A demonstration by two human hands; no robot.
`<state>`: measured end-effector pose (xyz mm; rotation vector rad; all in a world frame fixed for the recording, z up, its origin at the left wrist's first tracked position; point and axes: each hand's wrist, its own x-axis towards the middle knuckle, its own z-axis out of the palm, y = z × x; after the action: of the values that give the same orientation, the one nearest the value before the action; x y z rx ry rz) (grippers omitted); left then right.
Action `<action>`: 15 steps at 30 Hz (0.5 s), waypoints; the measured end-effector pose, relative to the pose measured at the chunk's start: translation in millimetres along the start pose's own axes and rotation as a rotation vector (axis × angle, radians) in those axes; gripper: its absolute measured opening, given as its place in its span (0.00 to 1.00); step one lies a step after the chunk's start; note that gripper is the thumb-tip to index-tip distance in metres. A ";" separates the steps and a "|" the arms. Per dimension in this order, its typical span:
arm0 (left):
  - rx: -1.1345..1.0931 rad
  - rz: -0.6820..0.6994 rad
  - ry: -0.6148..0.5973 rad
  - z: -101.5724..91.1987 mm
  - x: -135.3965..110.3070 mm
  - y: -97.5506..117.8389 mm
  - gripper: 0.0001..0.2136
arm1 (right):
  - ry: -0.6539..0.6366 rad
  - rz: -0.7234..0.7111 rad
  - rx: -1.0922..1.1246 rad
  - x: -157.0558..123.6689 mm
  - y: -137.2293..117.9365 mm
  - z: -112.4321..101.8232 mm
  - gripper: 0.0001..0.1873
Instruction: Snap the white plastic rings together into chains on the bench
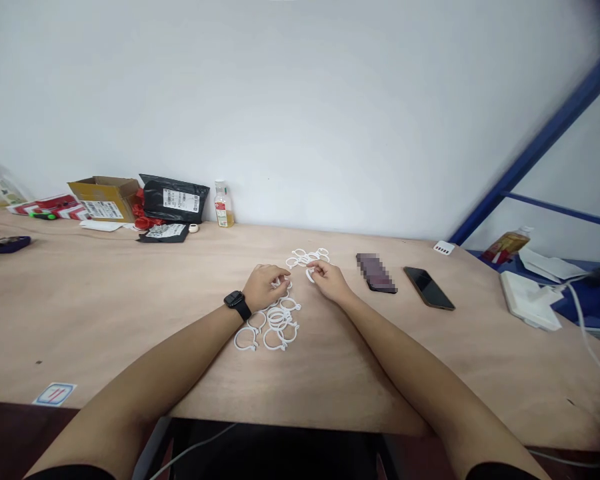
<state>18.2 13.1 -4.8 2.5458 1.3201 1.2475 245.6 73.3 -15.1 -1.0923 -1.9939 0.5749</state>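
My right hand (329, 281) pinches a white plastic ring (310, 275) between thumb and fingers, just above the table. To its left, my left hand (266, 287), with a black watch on the wrist, has its fingers curled in. A bit of white ring (283, 283) shows between its thumb and forefinger. Below the left hand lies a loose pile of white rings (279, 319), several overlapping, each with small tabs at a gap. Beyond both hands sits a second cluster of the same rings (307, 257).
Two phones, one pixelated (377, 273) and one dark (429, 288), lie to the right. Farther right are a white power adapter (530, 300) and a small white charger (443, 248). Along the wall stand a bottle (223, 205), a black parcel bag (175, 199) and an open carton (104, 200).
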 end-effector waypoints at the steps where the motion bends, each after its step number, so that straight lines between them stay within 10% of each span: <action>1: 0.002 0.006 0.004 0.1 -0.1 -0.4 0.09 | 0.021 -0.009 0.030 -0.8 -4.6 3.9 0.13; 15: -0.029 0.012 -0.014 0.4 -0.6 -1.5 0.12 | 0.103 -0.372 0.004 -18.8 -41.4 18.9 0.08</action>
<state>17.3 13.8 -6.0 2.5414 1.2763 1.2389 216.0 35.1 -5.8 -0.7064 -2.0358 0.3189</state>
